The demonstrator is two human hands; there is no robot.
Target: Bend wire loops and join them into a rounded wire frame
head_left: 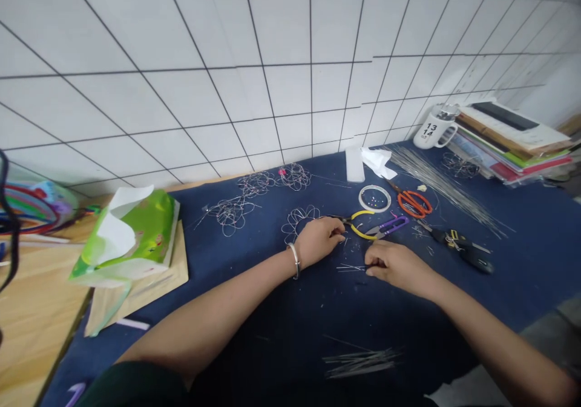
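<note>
My left hand, with a silver bangle on the wrist, has its fingers curled beside the yellow-handled pliers. What its fingertips hold, if anything, is too small to make out. Under and behind that hand lies a looped wire flower shape, partly hidden. My right hand is closed in a pinch at the ends of a few short wires on the dark blue cloth. Purple-handled thread snips lie just beyond it. Nearer to me is a bundle of thin wires.
More wire flowers lie back left. Orange-handled scissors, a white ring dish of beads and a black tool are at right. Long wires, a mug and stacked books stand behind. A tissue pack sits left.
</note>
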